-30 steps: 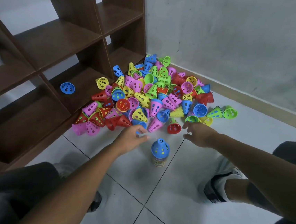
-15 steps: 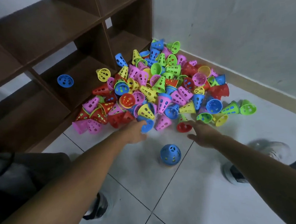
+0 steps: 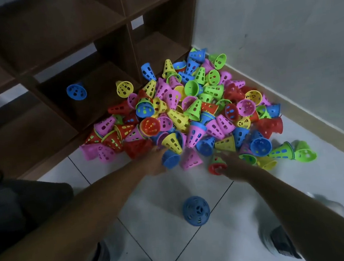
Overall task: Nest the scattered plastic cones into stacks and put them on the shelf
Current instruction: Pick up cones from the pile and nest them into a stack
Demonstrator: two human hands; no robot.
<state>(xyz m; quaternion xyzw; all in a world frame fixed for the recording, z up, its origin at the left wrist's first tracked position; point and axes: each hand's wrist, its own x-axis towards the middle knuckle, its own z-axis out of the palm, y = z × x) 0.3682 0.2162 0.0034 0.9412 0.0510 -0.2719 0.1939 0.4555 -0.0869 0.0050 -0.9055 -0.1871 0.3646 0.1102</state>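
Both hands reach into the cone pile (image 3: 186, 112); left hand (image 3: 155, 163) and right hand (image 3: 231, 164) blurred, grips indeterminable. Risk: knocking the nearby blue-topped stack (image 3: 196, 210) over.

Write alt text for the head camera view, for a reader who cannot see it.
Two bare hands, left hand and right hand, reach into a large pile of perforated plastic cones in many colours on a white tiled floor beside a dark wooden cubby shelf. A blue-topped stack of cones stands between the arms.

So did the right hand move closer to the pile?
Yes. The right hand went forward from the blue-topped stack and now touches the red cone.
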